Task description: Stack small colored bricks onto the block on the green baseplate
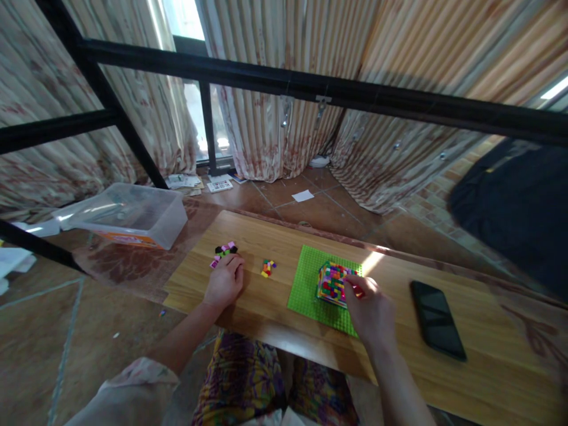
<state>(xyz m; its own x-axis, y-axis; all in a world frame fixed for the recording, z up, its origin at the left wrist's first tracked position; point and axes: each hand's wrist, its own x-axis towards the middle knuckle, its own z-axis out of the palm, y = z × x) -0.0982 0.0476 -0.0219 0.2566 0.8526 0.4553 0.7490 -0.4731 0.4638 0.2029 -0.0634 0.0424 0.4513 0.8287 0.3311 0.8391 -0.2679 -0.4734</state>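
A green baseplate (306, 284) lies on the wooden table (275, 307). On it stands a multicoloured block of small bricks (332, 283). My right hand (370, 310) rests at the block's right side, fingertips pinched against its top edge. My left hand (224, 281) lies on the table to the left, fingers curled over a small heap of pink, black and green bricks (224, 249). Whether it holds one is hidden. A second small heap of red, yellow and orange bricks (268, 267) sits between my hand and the baseplate.
A black phone (437, 319) lies flat on the table at the right. A clear plastic box (128, 214) stands on the tiled floor beyond the table's left end. Black metal bars (310, 86) cross above. Curtains hang behind, and papers lie on the floor.
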